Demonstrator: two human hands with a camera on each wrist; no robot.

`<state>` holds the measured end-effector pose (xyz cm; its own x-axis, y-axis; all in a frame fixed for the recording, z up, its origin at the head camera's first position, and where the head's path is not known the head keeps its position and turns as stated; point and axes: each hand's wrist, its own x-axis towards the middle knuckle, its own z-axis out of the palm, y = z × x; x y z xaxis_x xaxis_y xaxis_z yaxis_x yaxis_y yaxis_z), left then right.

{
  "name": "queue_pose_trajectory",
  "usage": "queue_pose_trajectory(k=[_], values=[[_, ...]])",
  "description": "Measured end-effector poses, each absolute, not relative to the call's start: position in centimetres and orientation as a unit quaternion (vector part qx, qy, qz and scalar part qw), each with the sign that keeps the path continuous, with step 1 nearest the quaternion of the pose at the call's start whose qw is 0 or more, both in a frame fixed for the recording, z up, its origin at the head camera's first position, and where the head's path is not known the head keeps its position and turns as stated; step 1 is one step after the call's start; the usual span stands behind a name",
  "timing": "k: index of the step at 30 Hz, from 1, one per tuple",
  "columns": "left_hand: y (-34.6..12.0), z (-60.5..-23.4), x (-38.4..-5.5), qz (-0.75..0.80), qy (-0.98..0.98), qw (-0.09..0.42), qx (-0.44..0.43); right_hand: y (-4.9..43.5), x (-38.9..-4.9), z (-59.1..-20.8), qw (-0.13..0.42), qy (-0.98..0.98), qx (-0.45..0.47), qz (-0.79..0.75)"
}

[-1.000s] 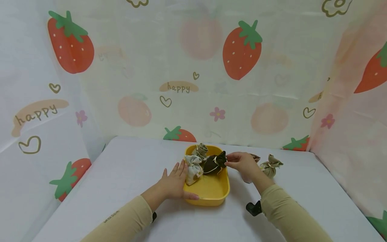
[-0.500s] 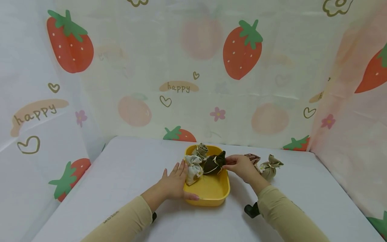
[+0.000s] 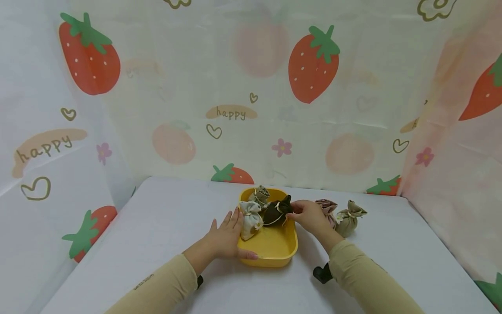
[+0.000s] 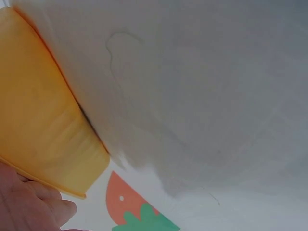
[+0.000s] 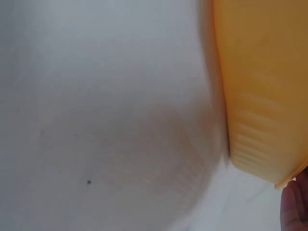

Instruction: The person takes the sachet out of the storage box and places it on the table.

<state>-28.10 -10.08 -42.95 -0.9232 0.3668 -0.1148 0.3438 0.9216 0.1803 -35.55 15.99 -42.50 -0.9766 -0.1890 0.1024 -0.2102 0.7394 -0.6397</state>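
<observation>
A yellow tray (image 3: 280, 261) holds a dark brown drawstring pouch (image 3: 273, 214), a white patterned pouch (image 3: 250, 222) and an olive pouch (image 3: 259, 194) at the far end. My right hand (image 3: 311, 216) is at the tray's right rim, thumb and forefinger pinching the dark pouch's gathered top. Against the left side lies my left hand (image 3: 225, 237), fingers straight and spread, thumb over the near rim. The left wrist view shows fingers (image 4: 41, 202) by the tray's rim. In the right wrist view, fingertips (image 5: 291, 207) show beside the rim; the pouch is out of sight there.
Right of the tray, a pinkish pouch (image 3: 327, 207), partly behind the right hand, stands beside an olive-green pouch (image 3: 349, 220). A white cloth (image 3: 176, 205) covers the table. Strawberry-printed sheets (image 3: 235, 144) enclose the back and sides.
My right hand has shifted slightly left, and the dark pouch's top has leaned a little left with it. More of the pinkish pouch shows now. The left hand has kept still.
</observation>
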Motion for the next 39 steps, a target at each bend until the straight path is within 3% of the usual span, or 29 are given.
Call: queue_pose_trajectory(k=[15,29,39], values=[[-10.1,-43.2,-28.3,0.080,0.978,0.074,0.180,16.1,-35.2,-42.1,0.071,-0.931,0.124,0.337],[-10.0,-43.0,-28.1,0.078,0.978,0.078,0.179,15.9,-34.6,-40.2,0.019,-0.898,0.073,0.434],[-10.0,-42.9,-28.1,0.085,0.977,0.078,0.179,16.7,-34.1,-38.0,0.072,-0.899,0.106,0.418]])
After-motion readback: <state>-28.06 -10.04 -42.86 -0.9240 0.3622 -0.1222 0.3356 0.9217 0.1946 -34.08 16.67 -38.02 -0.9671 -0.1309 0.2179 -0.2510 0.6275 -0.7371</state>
